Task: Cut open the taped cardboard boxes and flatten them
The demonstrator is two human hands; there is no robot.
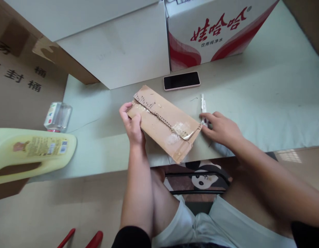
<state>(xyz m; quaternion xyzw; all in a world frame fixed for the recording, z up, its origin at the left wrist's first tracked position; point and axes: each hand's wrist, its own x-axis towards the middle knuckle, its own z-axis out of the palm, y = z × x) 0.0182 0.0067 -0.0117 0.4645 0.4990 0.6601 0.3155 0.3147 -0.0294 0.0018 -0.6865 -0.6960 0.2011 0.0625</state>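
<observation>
One parcel (154, 126) is at the table's (265, 106) six-o'clock edge: left hand (135, 128) grips its ten-o'clock end; right hand (223, 128) curls at the cutter (203, 102), toward two o'clock, grip unclear. Probably light and stiff, weak at the ragged flap (169, 112), it is best held by its edges.

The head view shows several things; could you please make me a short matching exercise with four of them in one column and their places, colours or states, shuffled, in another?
Things:
1. Cardboard package
2. Phone
3. Slim tool
4. Handled jug

Descriptions:
A. White, at the fingers of the right hand
B. Pale yellow-green, at the picture's left edge
C. Gripped by the left hand
D. Lying with its dark screen facing up

Right pairs: 1-C, 2-D, 3-A, 4-B
</observation>
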